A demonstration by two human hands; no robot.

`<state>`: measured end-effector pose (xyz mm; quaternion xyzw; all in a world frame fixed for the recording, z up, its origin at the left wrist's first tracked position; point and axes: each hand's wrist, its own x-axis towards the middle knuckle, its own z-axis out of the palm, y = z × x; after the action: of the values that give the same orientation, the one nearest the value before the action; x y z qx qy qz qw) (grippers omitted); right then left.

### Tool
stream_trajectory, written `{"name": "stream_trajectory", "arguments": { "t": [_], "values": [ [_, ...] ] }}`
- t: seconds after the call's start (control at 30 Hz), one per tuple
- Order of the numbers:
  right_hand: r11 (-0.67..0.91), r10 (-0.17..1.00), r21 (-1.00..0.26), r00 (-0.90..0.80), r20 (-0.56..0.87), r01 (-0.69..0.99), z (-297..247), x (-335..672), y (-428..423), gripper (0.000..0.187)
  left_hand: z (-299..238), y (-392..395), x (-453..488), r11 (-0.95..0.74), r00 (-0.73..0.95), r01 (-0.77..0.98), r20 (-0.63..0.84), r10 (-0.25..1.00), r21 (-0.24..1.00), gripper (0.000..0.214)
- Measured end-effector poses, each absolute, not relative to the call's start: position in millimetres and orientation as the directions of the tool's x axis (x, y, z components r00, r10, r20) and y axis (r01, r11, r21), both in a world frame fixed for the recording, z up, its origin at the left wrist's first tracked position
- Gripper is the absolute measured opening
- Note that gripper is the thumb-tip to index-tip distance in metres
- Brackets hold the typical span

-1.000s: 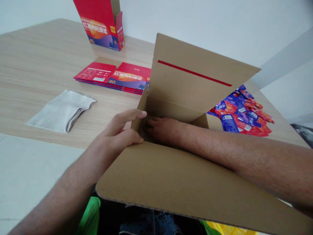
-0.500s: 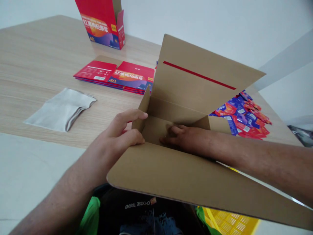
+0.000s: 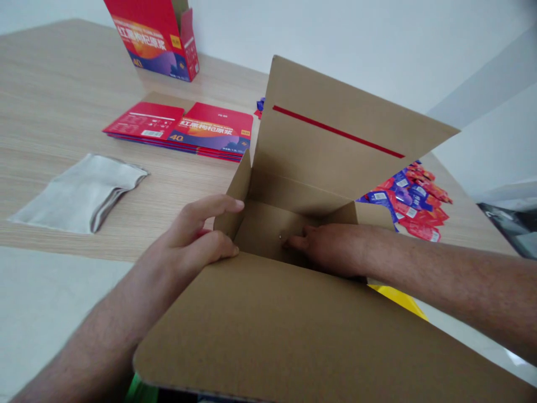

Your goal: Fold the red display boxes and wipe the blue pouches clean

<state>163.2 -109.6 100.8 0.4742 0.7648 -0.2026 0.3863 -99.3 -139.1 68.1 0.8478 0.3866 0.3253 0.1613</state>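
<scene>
I had my left hand (image 3: 197, 235) curled narrowly around the side flap (image 3: 237, 196) of an open cardboard carton (image 3: 268, 330), while my right hand (image 3: 331, 249) reached inside, empty and loosely extended. The carton sat by the counter's (image 3: 50, 112) near edge, with flat red boxes (image 3: 176, 131) and foil sachets (image 3: 405, 196) beyond.

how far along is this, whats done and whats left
Done: the cardboard box stands open, and one red carton is already folded upright. In hand: the left hand holds the box's side flap while the right hand reaches inside. Left: the flat red cartons and the sachets lie loose; the box looks empty.
</scene>
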Motion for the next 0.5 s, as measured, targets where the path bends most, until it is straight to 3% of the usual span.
{"name": "stream_trajectory", "arguments": {
  "t": [0.13, 0.37, 0.5],
  "values": [
    [0.46, 0.619, 0.164, -0.183, -0.764, 0.873, 96.0, 160.8, -104.9, 0.048, 68.6, -138.3, -96.1, -0.658, 0.487, 0.542, 0.443, 0.753, 0.522, 0.013],
    [0.469, 0.642, 0.18, -0.194, -0.742, 0.865, 91.0, 160.4, -99.8, 0.063, 66.5, -135.9, -93.8, -0.677, 0.479, 0.512, 0.479, 0.736, 0.529, 0.015],
    [0.47, 0.64, 0.166, -0.206, -0.74, 0.867, 92.8, 161.7, -98.6, 0.056, 65.9, -135.4, -94.9, -0.671, 0.485, 0.497, 0.466, 0.74, 0.55, 0.01]
  ]
}}
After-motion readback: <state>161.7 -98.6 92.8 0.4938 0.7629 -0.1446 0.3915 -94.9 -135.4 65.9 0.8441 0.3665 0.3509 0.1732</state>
